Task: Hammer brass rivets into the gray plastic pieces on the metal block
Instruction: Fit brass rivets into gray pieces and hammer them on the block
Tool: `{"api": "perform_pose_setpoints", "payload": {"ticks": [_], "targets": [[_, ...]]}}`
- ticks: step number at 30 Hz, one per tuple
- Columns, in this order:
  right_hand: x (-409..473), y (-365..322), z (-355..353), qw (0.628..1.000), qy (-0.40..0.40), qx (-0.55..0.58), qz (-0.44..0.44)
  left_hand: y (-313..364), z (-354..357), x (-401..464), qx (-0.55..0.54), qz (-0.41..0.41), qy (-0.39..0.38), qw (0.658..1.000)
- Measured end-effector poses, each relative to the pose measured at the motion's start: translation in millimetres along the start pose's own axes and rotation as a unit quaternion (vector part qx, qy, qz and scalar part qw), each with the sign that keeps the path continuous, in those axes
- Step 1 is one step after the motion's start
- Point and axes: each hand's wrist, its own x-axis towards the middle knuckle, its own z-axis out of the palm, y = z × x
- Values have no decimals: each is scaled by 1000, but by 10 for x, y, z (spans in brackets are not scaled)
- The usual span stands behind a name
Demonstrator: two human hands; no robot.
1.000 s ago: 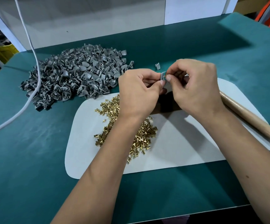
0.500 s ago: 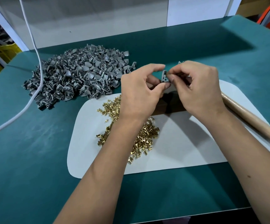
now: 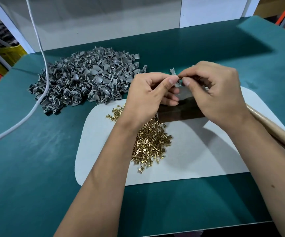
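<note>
Pinching gray piece [image 3: 178,81] btwn both hands' fingertips.

no readable text, label, brand, number or sign anywhere in view, none on the gray plastic pieces [image 3: 88,81], brass rivets [image 3: 151,142], white mat [image 3: 206,151] or table [image 3: 27,168], fine embossed marks perhaps lost to blur

**Parts status relative to the metal block**

Metal block [image 3: 181,112]: dark, flat. One gray plastic piece [image 3: 177,81] held above it. Brass rivets [image 3: 151,142] heaped loosely at its near-left. Gray plastic pieces [image 3: 87,81] piled far-left. Wooden hammer handle [image 3: 275,132] lies right.
</note>
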Motion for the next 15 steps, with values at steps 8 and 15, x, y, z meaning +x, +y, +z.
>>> {"api": "perform_pose_setpoints", "payload": {"ticks": [8,15], "targets": [[-9,-15,11,1000,3,12,-6,-31,-19,4,-61,-33,-14,997],[-10,-23,36,1000,15,3,6,-38,-80,19,-142,-52,-4,989]]}}
